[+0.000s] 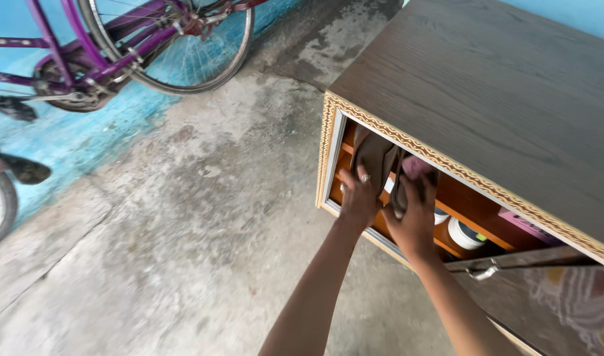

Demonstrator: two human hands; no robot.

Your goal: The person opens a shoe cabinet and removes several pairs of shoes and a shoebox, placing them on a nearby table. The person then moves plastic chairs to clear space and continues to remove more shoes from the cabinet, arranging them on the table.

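My left hand has its fingers curled over the edge of a brown flat sandal, which stands on its side just inside the open front of the wooden cabinet, at the left end of the upper shelf. My right hand is closed around a second, darker sandal beside it, with something pink showing just above my fingers; I cannot tell whether that is a strap, an insole or a separate item. So both hands are gripping, neither spread wide. I judge the main risk to be the tight fit: the two sandals are pressed together near the patterned trim of the frame, and if I push at an angle a sole could catch on that edge and twist out of my grip onto the concrete floor. My right wrist is also close to the white round tub on the shelf below, with another pale container just beside my knuckles, so a careless pull back might knock either one over or drag it out. The cabinet door with its metal handle hangs open right by my right forearm, and I could bump it. The purple bicycle leans well apart, no worry there.
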